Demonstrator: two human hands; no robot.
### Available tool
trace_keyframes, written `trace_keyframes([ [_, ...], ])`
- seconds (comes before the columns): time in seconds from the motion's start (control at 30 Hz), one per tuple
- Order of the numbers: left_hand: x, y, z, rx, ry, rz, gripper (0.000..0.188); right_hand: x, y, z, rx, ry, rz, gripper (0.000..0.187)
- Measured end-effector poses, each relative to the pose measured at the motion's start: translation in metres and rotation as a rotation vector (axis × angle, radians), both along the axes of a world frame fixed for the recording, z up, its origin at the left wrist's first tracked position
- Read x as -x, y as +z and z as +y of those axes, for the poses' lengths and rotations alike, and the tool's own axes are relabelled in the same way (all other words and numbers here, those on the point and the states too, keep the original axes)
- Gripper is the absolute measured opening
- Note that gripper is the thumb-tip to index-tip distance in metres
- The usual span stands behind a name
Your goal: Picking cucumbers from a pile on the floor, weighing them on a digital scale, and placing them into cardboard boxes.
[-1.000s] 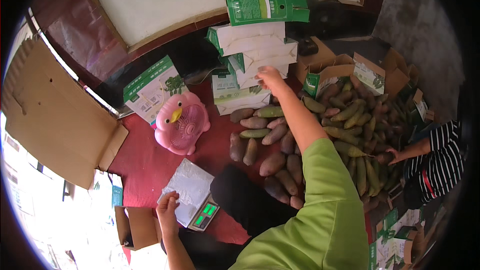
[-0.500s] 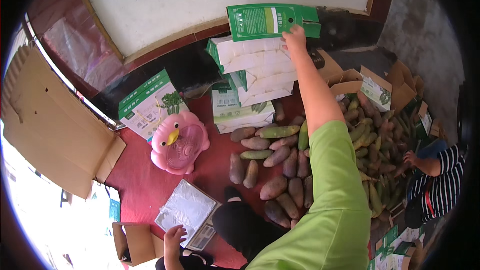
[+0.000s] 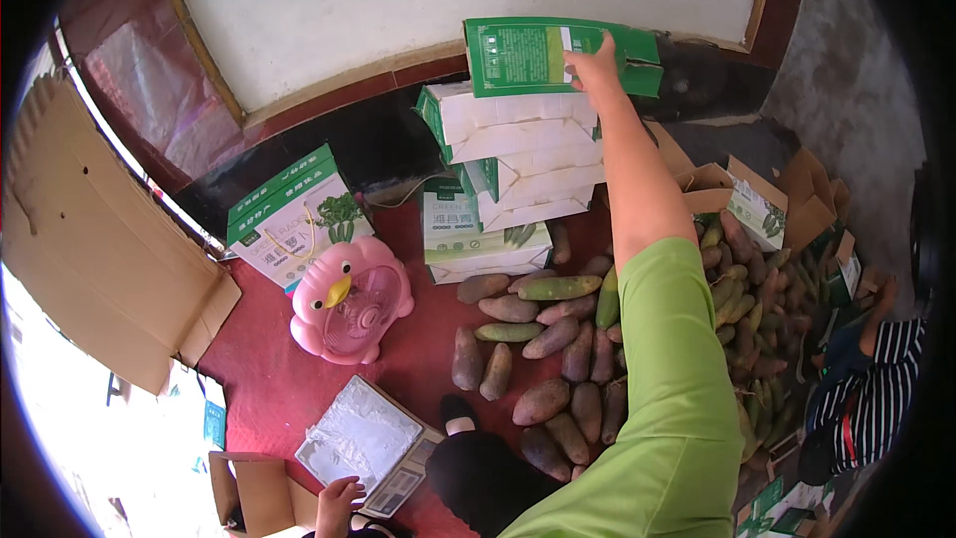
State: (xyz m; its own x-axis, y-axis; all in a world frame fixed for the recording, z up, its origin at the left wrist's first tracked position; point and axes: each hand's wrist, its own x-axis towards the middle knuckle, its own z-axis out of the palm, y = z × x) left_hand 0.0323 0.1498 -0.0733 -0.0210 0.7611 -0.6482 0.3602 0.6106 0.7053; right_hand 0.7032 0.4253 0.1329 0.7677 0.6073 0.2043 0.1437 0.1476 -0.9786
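Observation:
My right arm, in a lime-green sleeve, reaches far forward. My right hand (image 3: 595,66) is closed on a flat green carton (image 3: 518,55), which lies on top of a stack of white-and-green cartons (image 3: 528,130). Beside the near edge of a flat scale (image 3: 363,433) with a silvery, wrapped-looking plate is my left hand (image 3: 339,503), fingers apart and holding nothing. Long green and brownish radishes (image 3: 543,403) lie in loose rows on the red floor, partly hidden by my right arm.
A pink bird-shaped basin (image 3: 386,279) stands before an upright printed carton (image 3: 299,214). More radishes (image 3: 767,329) are heaped at right, near open cartons (image 3: 757,204) and a person in a striped shirt (image 3: 876,399). Cardboard (image 3: 100,239) and an open brown box (image 3: 261,488) are at left.
The view has shifted a little. My right hand now wraps more fully over the green carton, which has moved slightly right. At right, the person's arm and body have changed position.

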Motion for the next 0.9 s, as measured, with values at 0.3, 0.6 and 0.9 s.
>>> trace_keyframes([
  [0.3,0.001,0.002,-0.006,-0.034,-0.027,-0.009,0.032,0.024,-0.012,-0.006,-0.295,-0.214,-0.211,0.09],
  [0.6,0.013,0.001,-0.017,-0.171,-0.037,-0.037,0.028,0.1,0.105,-0.101,-0.32,-0.177,-0.672,0.081],
  [0.9,0.033,0.021,-0.029,-0.406,0.02,-0.082,0.025,0.266,0.219,-0.234,-0.161,0.341,-1.033,0.077],
])
